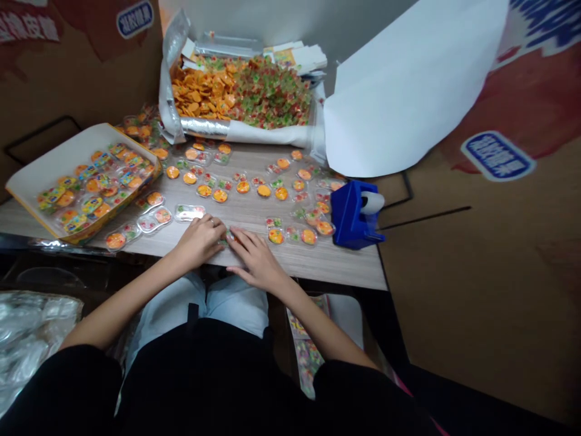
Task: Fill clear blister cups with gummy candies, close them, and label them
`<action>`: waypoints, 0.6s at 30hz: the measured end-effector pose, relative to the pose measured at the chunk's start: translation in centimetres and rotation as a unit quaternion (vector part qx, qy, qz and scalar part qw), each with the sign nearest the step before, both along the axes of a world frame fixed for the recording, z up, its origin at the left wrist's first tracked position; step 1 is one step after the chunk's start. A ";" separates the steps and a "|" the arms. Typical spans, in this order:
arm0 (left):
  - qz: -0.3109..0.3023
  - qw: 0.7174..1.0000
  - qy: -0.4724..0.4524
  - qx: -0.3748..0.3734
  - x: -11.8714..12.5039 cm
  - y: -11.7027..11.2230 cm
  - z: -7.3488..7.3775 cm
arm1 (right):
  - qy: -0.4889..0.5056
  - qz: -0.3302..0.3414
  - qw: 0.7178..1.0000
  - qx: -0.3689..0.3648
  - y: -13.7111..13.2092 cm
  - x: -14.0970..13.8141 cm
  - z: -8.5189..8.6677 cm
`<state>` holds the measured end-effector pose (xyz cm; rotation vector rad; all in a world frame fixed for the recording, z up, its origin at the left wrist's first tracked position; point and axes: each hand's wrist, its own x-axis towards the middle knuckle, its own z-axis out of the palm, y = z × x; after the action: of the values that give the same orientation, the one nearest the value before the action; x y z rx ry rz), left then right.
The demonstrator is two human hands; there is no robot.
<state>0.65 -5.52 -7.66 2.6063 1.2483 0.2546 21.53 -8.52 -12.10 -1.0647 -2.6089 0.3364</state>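
My left hand [200,239] and my right hand [256,257] rest near the front edge of a wooden table [318,260], fingertips meeting over a small clear candy packet [228,237] that is mostly hidden under them. Both hands have their fingers curled down onto it. Several small clear packets with orange and green sweets [245,184] lie spread across the table beyond my hands. A double packet [189,212] lies just beyond my left hand.
A blue tape dispenser [354,215] stands at the right. A cardboard tray [59,157] of packed sweets lies at the left. A foil-lined box [204,127] of loose orange and green sweets stands at the back, with a big white sheet [408,91] beside it.
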 end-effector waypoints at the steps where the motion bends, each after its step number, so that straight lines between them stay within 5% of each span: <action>1: 0.007 1.000 0.010 -0.003 -0.4 -0.5 0.2 | 0.018 0.002 1.000 0.003 0.0 -0.1 0.0; 5: 0.066 0.996 -0.030 0.048 -3.4 -3.9 0.2 | 0.085 -0.029 0.996 0.024 0.6 -1.3 0.1; 10: 0.190 0.964 -0.134 0.126 -10.1 -9.7 0.4 | 0.199 0.006 0.979 0.048 3.1 -4.9 0.9; 15: 0.360 0.926 -0.056 0.098 -17.5 -15.1 1.3 | 0.192 0.054 0.979 0.029 7.9 -10.2 1.9; 18: 0.475 0.877 0.049 0.046 -21.8 -19.1 0.9 | 0.118 0.071 0.990 0.013 9.8 -13.4 2.2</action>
<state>-21.19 -24.62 -6.73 1.8484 2.5113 0.3426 8.12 1.27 -9.93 -0.7789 -2.4731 0.4317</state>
